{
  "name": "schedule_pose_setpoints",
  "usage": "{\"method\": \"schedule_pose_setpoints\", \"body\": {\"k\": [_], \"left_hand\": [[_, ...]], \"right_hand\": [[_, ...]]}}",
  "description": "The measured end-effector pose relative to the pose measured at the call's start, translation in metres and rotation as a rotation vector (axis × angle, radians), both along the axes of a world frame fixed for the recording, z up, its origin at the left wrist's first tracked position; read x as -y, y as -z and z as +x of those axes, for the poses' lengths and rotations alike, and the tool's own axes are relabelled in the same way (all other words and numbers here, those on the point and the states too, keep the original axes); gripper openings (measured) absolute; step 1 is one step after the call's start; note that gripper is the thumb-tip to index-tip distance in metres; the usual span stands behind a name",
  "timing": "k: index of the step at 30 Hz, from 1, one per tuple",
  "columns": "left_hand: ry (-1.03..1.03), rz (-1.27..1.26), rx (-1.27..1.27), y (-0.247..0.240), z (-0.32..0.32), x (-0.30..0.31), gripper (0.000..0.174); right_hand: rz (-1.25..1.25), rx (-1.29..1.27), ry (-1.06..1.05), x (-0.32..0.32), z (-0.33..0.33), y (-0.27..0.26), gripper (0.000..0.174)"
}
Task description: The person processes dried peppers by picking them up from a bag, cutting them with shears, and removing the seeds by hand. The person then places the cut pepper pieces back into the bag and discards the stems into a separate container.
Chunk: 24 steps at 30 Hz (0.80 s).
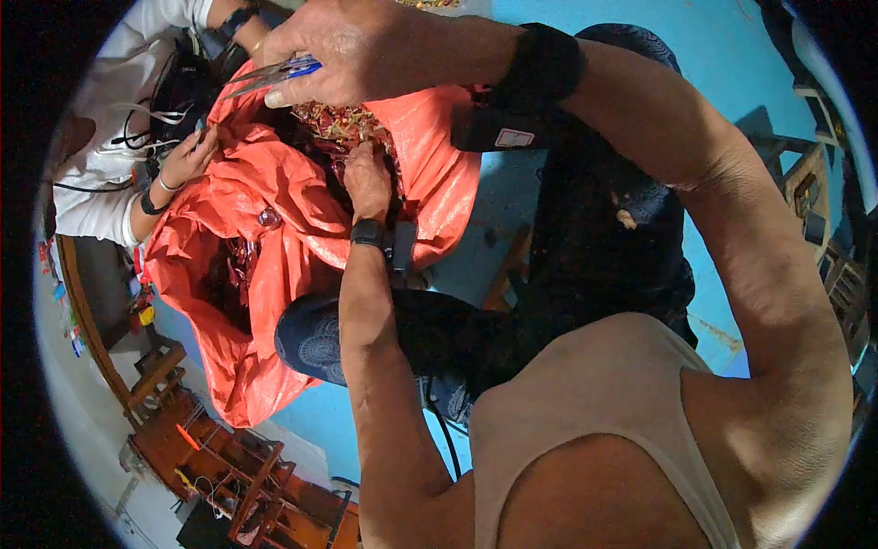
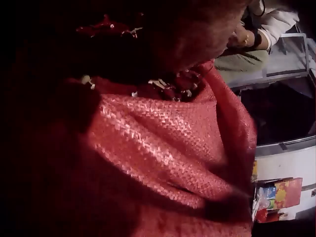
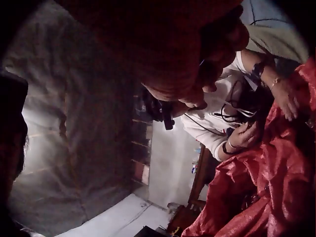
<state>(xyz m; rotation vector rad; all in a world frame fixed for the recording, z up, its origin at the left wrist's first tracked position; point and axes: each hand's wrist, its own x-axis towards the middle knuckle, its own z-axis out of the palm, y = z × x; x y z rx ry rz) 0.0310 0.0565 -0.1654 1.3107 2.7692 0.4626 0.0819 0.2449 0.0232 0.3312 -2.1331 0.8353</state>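
Observation:
My right hand [image 1: 338, 55] grips a pair of scissors [image 1: 302, 67] with blue on the handles, its metal blades reaching left over an orange-red woven sack [image 1: 434, 174]. Lower down, my left hand [image 1: 369, 183] reaches into the sack's mouth, fingers at dark red dried chillies and yellowish stems [image 1: 329, 123]. Whether those fingers hold anything I cannot tell. The left wrist view is dark, with the sack's weave [image 2: 163, 128] filling its middle. In the right wrist view, my right hand [image 3: 182, 54] is in shadow and the scissors are hidden.
Across the sack sits another person in a white top [image 1: 101, 197], one hand [image 1: 189, 157] at the sack's edge. A second opening shows more dark red pieces [image 1: 233, 284]. My dark-trousered knee [image 1: 311, 339] presses close to it. Wooden furniture [image 1: 247, 485] stands lower left on the blue floor.

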Motion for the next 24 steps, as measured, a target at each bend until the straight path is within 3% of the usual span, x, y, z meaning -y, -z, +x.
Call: {"method": "schedule_pose_setpoints", "body": {"k": [3,6,7,9,11,13,14,15,17,21,23,24], "left_hand": [[-0.032,0.009,-0.035,-0.001,-0.006,0.004,0.008],[-0.111,0.643,0.556,-0.014,-0.026,0.003,0.008],[-0.156,0.734,0.811,-0.031,-0.029,0.003,0.007],[-0.264,0.809,1.079,-0.081,-0.024,0.001,0.006],[-0.209,0.963,1.189,-0.118,-0.016,-0.004,0.008],[-0.143,1.036,1.359,-0.141,-0.013,0.001,0.01],[-0.108,1.056,1.373,-0.15,-0.008,0.005,0.011],[-0.072,1.077,1.388,-0.156,-0.004,0.007,0.013],[-0.04,1.138,1.439,-0.164,0.008,0.01,0.016],[-0.051,1.266,1.481,-0.163,0.005,0.022,0.026],[-0.066,1.462,1.374,-0.164,-0.014,0.04,0.022],[-0.115,1.617,1.465,-0.161,-0.033,0.061,0.023]], "right_hand": [[0.094,-0.219,0.03,-0.003,-0.005,0.003,0.027],[-0.07,-0.209,-0.104,-0.01,0.014,-0.006,0.021],[-0.071,-0.216,-0.108,-0.011,0.008,-0.003,0.021],[0.255,-0.762,0.038,-0.013,-0.008,0.008,0.018],[0.233,-0.675,-0.027,-0.013,0.002,0.006,0.015],[-0.104,-0.255,-0.106,-0.008,0.016,0.003,0.011],[0.045,0.0,-0.046,-0.005,-0.014,0.021,0.026],[0.051,-0.008,-0.049,-0.002,-0.01,0.015,0.026],[0.024,0.349,-0.202,0.005,0.006,0.009,0.018],[-0.033,0.508,-0.263,0.017,0.008,0.002,0.02],[-0.041,0.466,-0.23,0.019,0.006,0.005,0.02],[-0.071,0.364,-0.216,0.019,0.003,0.005,0.024]]}}
